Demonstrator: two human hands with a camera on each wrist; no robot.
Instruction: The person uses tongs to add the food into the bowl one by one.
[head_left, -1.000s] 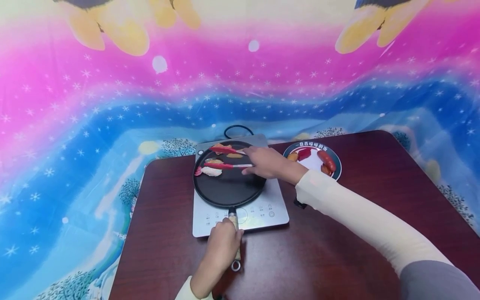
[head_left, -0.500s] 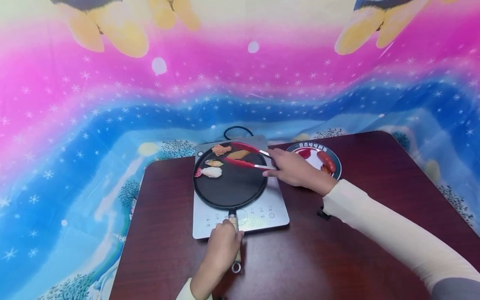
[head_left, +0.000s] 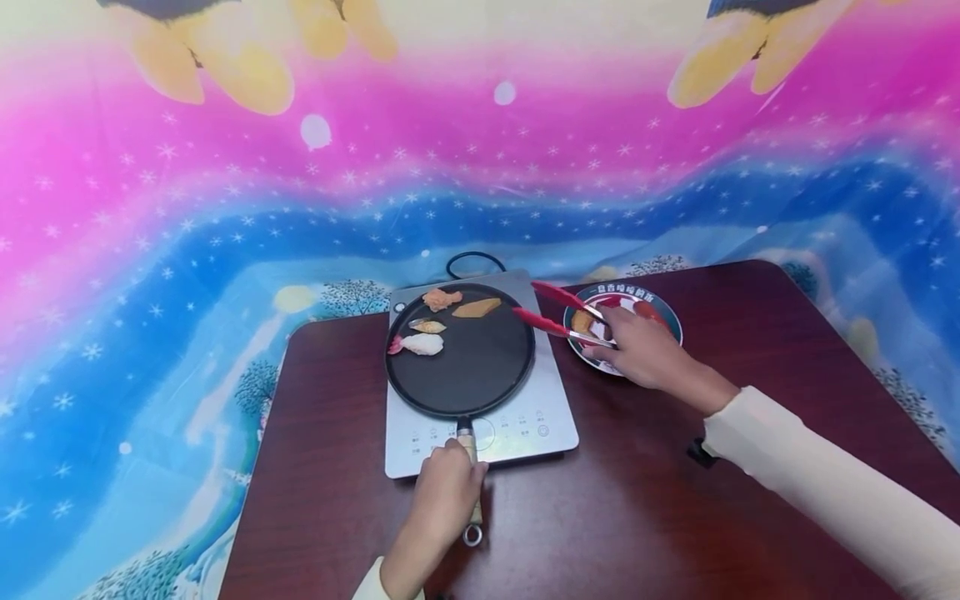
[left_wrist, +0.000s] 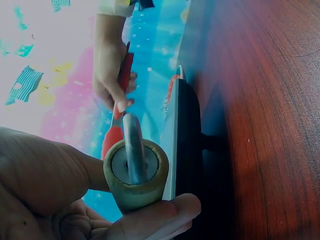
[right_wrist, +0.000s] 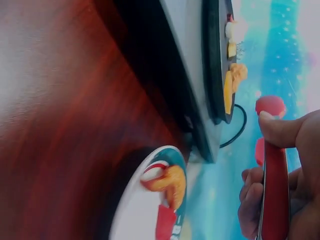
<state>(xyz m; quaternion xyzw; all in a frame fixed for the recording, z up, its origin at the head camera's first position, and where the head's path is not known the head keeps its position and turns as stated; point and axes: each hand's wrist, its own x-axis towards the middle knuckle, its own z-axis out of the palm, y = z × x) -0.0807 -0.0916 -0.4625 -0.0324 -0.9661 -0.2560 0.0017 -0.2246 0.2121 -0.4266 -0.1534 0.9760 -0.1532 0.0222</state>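
Note:
My left hand (head_left: 447, 483) grips the handle (left_wrist: 135, 175) of a round black frying pan (head_left: 465, 375), which sits on a silver induction cooker (head_left: 555, 425). In the pan's far left part lie a fried chicken piece (head_left: 442, 299), a flat brown piece (head_left: 477, 308), a small yellowish piece (head_left: 427, 327) and a white, pink-tailed shrimp-like piece (head_left: 422, 344). My right hand (head_left: 645, 346) holds red-tipped tongs (head_left: 555, 321), their arms apart with nothing between the tips. The tongs overlap the left part of a green-rimmed plate (head_left: 678, 329) in the head view.
On the plate are a sausage (head_left: 651, 312), a red piece (right_wrist: 165, 220) and a golden-brown wing-like piece (right_wrist: 172, 186). The dark wooden table (head_left: 637, 500) runs back to a patterned cloth backdrop (head_left: 480, 167). A black cord (head_left: 476, 253) loops behind the cooker.
My right hand has drawn the tongs rightward from over the pan to over the plate. The flat brown piece now lies in the pan, free of the tongs. My left hand stays on the handle.

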